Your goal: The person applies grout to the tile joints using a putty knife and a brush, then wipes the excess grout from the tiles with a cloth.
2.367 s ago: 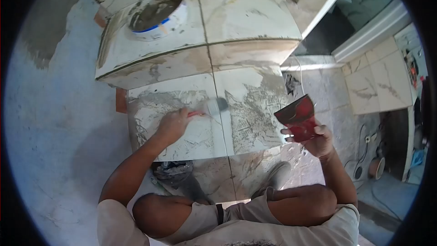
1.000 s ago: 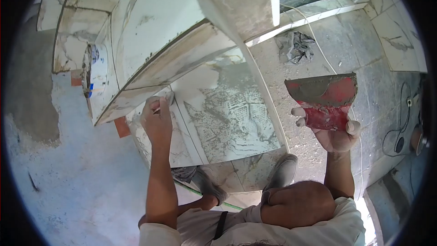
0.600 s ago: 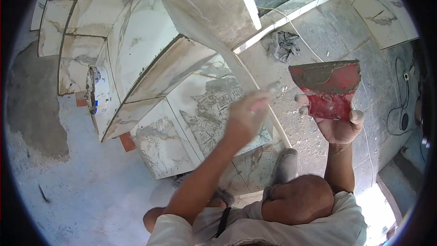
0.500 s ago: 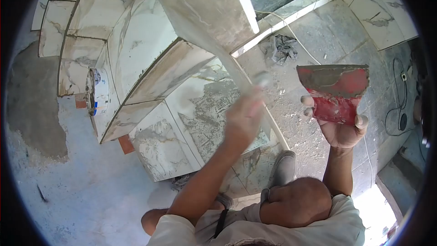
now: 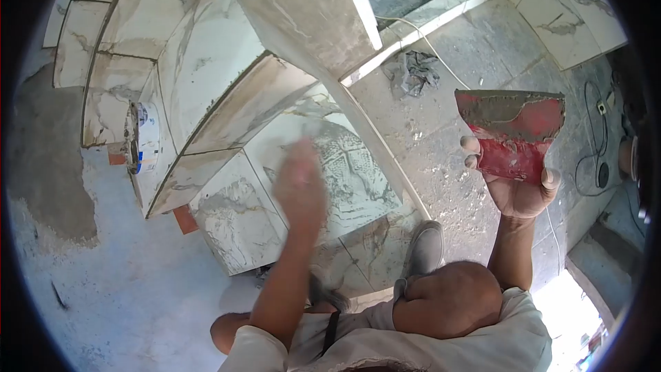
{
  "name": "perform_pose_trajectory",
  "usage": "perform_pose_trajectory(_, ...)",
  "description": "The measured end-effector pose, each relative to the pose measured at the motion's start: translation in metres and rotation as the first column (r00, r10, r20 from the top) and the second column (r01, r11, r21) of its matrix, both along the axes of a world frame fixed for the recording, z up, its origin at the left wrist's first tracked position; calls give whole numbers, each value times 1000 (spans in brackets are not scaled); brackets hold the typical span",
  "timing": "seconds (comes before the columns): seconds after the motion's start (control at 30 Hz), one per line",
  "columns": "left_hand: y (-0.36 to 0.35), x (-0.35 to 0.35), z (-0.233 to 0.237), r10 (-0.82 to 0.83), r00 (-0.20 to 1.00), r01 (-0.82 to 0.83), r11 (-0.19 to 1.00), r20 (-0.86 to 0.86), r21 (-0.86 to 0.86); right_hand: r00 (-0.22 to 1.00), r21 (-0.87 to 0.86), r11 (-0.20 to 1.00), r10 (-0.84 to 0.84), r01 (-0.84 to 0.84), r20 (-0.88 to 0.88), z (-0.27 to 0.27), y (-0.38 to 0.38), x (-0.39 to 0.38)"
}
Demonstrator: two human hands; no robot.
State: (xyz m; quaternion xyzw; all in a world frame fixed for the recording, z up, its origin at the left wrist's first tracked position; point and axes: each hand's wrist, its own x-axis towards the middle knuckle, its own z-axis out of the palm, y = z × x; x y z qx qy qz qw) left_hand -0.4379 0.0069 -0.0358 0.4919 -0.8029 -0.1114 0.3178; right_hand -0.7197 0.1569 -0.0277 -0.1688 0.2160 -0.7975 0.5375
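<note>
My right hand [image 5: 516, 196] grips a wide red scraper [image 5: 513, 158] from below, fingers on its left side and thumb on its right. Grey-brown mortar coats the scraper's broad upper part. My left hand [image 5: 301, 182] is closed and smeared by motion over the marble-patterned tiles of a step. A faint pale blur shows just past its fingers; I cannot tell what it is. Beside this hand lies a tile [image 5: 354, 172] with grey, streaky residue on its face.
Tiled curved steps [image 5: 217, 83] rise on the left, with a white bucket [image 5: 147, 138] against them. Crumpled grey plastic [image 5: 414, 72] and crumbs of debris lie on the grey floor [image 5: 475, 55]. A pale cable [image 5: 435, 47] crosses it. A black cable [image 5: 589, 145] lies far right.
My left hand has swung left and a little down, from beside the step's edge to over the tiles. The red scraper in my right hand has shifted slightly up and right in view.
</note>
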Motion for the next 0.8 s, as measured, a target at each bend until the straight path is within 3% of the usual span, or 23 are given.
perform_pose_trajectory(0.07, -33, 26, -6, 174, 968, -151, 980, -182, 132, 1000, 13, 1000, 21, -21, -21, 0, 1, -1)
perform_pose_trajectory(0.1, -28, 28, -13, 176, 967, -153, 979, -183, 134, 999, 14, 1000, 23, -22, -22, 1, 0, 2)
perform_pose_trajectory(0.17, -12, 11, -26, -62, 996, 53, 989, 63, 139, 999, -13, 999, 40, -40, 4, 2, -7, 8)
perform_pose_trajectory(0.2, 8, -17, -28, -194, 965, 212, 973, -175, 87, 999, -13, 999, 43, -43, 3, 3, -8, 8)
perform_pose_trajectory(0.23, 37, -37, -19, -239, 936, 293, 936, -259, 195, 999, -17, 999, 49, -49, -4, 6, -8, 8)
perform_pose_trajectory(0.27, 58, -57, 9, -150, 922, 333, 777, -356, 534, 998, -26, 998, 55, -55, -17, 8, -10, 8)
perform_pose_trajectory(0.3, 72, -70, 22, -59, 927, 305, 692, -370, 654, 998, -30, 997, 66, -67, -23, 11, -10, 8)
perform_pose_trajectory(0.33, 68, -68, 21, -54, 924, 306, 697, -378, 648, 999, -33, 999, 32, -32, -17, 12, -8, 8)
perform_pose_trajectory(0.37, 61, -59, 18, -110, 945, 241, 869, -307, 431, 1000, -31, 999, -10, 10, -6, 13, -5, 7)
perform_pose_trajectory(0.4, 54, -45, 15, -147, 965, 187, 966, -217, 179, 1000, -25, 1000, -17, 17, -3, 12, -3, 6)
perform_pose_trajectory(0.47, 16, -2, 9, 16, 997, -3, 989, -81, 151, 1000, -12, 1000, 4, -5, -24, 11, 3, 2)
perform_pose_trajectory(0.53, -14, 27, 2, 187, 963, -147, 968, -192, 205, 1000, -1, 1000, 9, -9, -26, 9, 4, 3)
perform_pose_trajectory(0.57, -12, 28, -4, 187, 963, -147, 967, -193, 206, 1000, 1, 1000, 17, -17, -26, 8, 3, 4)
perform_pose_trajectory(0.63, -1, 19, -18, -30, 997, 27, 999, 68, 39, 999, -3, 999, 33, -33, -42, 11, -2, 9)
perform_pose_trajectory(0.67, 17, 1, -33, -122, 992, 122, 991, -14, 62, 997, 0, 999, 52, -52, -51, 12, -4, 12)
perform_pose_trajectory(0.7, 46, -25, -29, -178, 970, 214, 950, -167, 226, 997, 1, 998, 60, -60, -46, 12, -3, 14)
perform_pose_trajectory(0.73, 66, -54, 2, -209, 896, 378, 821, -392, 428, 998, -3, 999, 43, -43, -42, 13, -3, 12)
perform_pose_trajectory(0.8, 83, -67, 20, -215, 874, 393, 840, -436, 373, 998, -10, 999, 31, -32, -50, 18, -3, 8)
